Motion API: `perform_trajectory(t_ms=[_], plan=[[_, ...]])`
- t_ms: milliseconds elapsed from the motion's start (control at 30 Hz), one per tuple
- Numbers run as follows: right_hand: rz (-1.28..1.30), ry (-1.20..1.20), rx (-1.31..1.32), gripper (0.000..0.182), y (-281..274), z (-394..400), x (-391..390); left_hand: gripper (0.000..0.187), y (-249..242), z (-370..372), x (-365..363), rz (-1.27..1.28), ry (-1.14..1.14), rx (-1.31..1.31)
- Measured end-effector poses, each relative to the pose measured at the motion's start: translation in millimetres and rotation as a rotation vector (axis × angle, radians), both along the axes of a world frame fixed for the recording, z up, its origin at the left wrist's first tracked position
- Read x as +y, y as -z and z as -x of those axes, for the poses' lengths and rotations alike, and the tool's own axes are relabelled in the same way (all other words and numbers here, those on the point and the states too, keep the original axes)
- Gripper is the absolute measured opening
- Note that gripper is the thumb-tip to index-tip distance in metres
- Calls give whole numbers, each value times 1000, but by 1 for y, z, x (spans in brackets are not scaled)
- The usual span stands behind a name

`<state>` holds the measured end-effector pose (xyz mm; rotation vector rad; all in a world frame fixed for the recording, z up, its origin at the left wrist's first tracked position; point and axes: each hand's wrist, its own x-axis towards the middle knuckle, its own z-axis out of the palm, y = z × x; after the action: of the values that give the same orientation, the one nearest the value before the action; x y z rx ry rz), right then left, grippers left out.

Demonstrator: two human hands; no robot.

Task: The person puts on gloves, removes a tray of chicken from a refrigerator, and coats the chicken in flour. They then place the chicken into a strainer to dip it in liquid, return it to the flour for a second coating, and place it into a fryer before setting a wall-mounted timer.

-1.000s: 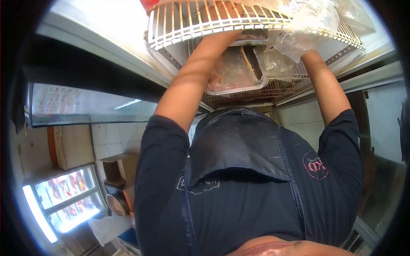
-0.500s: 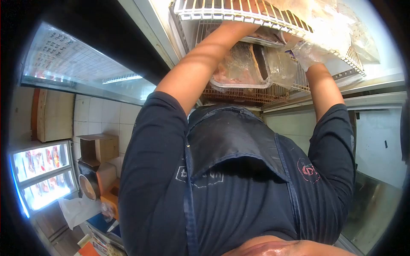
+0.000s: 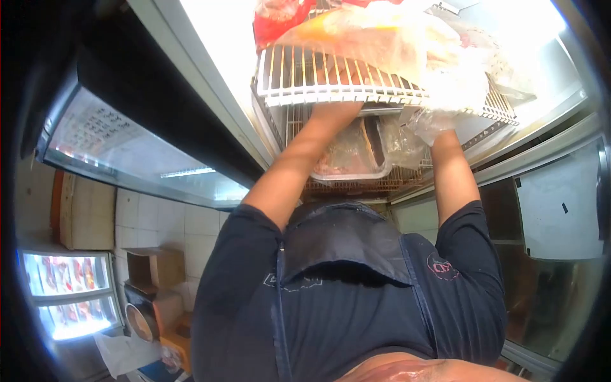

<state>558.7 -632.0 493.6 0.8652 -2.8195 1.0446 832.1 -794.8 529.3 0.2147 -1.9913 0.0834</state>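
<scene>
My left hand reaches beneath the upper white wire shelf of a refrigerated cabinet. It shows only in part through the wires, close to a metal tray edge, and its grip cannot be made out. My right hand is at the shelf's right side, its fingers hidden behind a crumpled clear plastic bag. Between my forearms, lower down, sits a metal tray with a plastic-wrapped pinkish slab, apparently meat.
Red and yellowish bags lie on the upper shelf. A dark-framed glass door stands at the left. Behind it are a cardboard box and a lit display fridge. A sliding glass panel is at the right.
The view has shifted, so the shelf and my arms sit lower and more of the bags on top shows. Both my hands remain reaching in at the upper shelf.
</scene>
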Motion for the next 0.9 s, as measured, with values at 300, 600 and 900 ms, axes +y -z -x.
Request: perform_trajectory(t_ms=[300, 600, 900], plan=[[76, 60, -97, 17, -8, 30, 18, 26, 5, -50, -9, -15, -148, -261], [265, 113, -325, 16, -4, 46, 45, 15, -10, -99, 58, -218, -107, -419], [753, -10, -827, 15, 26, -16, 100, 26, 14, -92, 16, -391, -120, -691]])
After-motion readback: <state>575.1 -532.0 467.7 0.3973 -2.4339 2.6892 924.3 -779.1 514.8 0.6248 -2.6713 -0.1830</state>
